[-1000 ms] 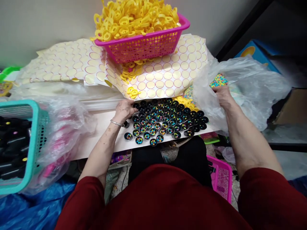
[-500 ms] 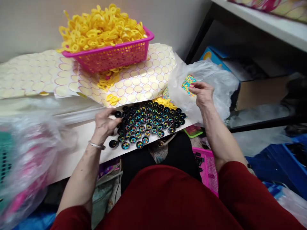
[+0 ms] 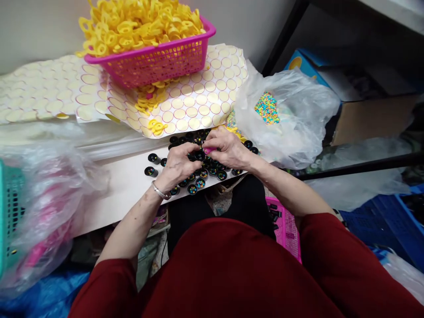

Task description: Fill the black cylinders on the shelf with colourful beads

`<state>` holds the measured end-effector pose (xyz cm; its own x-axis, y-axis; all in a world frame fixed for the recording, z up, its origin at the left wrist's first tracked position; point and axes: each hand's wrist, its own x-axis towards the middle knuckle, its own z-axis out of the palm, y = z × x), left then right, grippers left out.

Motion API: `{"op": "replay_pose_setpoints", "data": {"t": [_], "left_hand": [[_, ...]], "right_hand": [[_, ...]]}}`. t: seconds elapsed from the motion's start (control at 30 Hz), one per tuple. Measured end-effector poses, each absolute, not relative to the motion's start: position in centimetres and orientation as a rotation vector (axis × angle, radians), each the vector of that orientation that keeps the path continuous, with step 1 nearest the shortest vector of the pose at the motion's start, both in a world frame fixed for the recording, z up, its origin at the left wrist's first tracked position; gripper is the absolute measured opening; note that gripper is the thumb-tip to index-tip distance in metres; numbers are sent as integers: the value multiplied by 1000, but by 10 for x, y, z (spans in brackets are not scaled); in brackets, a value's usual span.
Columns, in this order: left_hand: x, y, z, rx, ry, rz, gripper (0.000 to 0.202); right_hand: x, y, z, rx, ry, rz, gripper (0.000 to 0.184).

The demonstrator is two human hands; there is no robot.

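Note:
Both hands meet over a cluster of small black cups [image 3: 198,181] holding coloured beads, set on a pale board [image 3: 126,185] across my lap. My left hand [image 3: 179,165] curls its fingers around one black cup. My right hand [image 3: 227,148] is closed in a pinch just above it, with something small and pink at the fingertips. Two black cups [image 3: 152,164] stand apart to the left. A clear plastic bag [image 3: 285,119] with pastel beads [image 3: 266,107] lies to the right, untouched.
A pink basket [image 3: 155,62] heaped with yellow plastic rings sits on sheets of round stickers [image 3: 198,101] behind. A teal basket [image 3: 9,216] and crumpled plastic bags lie left. A lower pink basket [image 3: 286,229], cardboard box and blue crate are right.
My right hand left the bead bag and came down to the cups beside my left hand. The left hand shifted right onto a cup; two cups now stand separated at left.

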<state>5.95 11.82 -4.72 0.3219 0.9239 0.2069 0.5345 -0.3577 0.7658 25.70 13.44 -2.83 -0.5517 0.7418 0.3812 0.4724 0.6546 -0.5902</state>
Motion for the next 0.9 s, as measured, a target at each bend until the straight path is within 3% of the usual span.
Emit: {"op": "replay_pose_setpoints", "data": {"t": [0.17, 0.27, 0.37, 0.53, 0.63, 0.77, 0.9], "left_hand": [[66, 118, -45, 1986, 1305, 795, 31], [67, 119, -46, 1957, 1313, 796, 31], [67, 120, -50, 1909, 1304, 813, 30], [67, 118, -49, 1776, 1338, 809, 28], [52, 117, -40, 1725, 1415, 890, 33], [1, 117, -32, 1560, 1674, 1143, 38], [-54, 126, -46, 1323, 1933, 1271, 38]], "right_hand": [[252, 131, -23, -981, -2579, 132, 22], [250, 130, -23, -983, -2609, 34, 19], [252, 132, -29, -945, -2477, 161, 20], [272, 140, -31, -895, -1967, 738, 7], [305, 151, -26, -1007, -1604, 797, 11], [376, 178, -31, -1507, -1266, 363, 22], [437, 199, -48, -2363, -1568, 107, 23]]}}
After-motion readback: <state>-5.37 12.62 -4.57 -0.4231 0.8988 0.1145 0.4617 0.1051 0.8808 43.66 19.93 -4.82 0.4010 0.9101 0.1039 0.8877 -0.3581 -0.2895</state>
